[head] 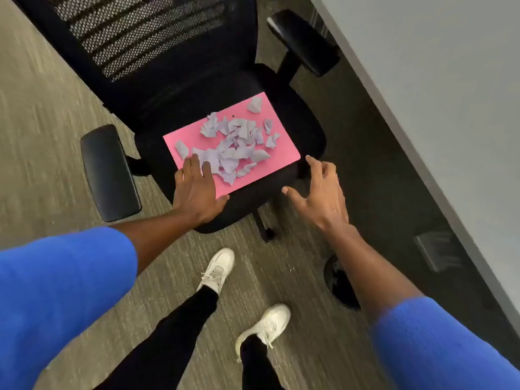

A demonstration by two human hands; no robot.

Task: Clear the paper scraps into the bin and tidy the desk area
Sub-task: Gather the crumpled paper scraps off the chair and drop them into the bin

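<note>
A pink sheet (pixel 284 149) lies flat on the seat of a black office chair (pixel 306 122). Several torn pale lilac paper scraps (pixel 233 142) are heaped on it, one crumpled piece apart near the far corner. My left hand (pixel 197 190) rests palm down on the sheet's near left corner, fingers spread, thumb at the sheet's front edge, fingertips touching the nearest scraps. My right hand (pixel 320 192) hovers open just off the sheet's near right corner, fingers apart, touching nothing. No bin is in view.
The chair's mesh back (pixel 140 32) and two armrests (pixel 108 173) frame the seat. A grey desk top (pixel 439 80) runs along the right, dark floor beneath it. Striped carpet (pixel 42 122) surrounds the chair. My white shoes (pixel 218 270) stand just before the chair base.
</note>
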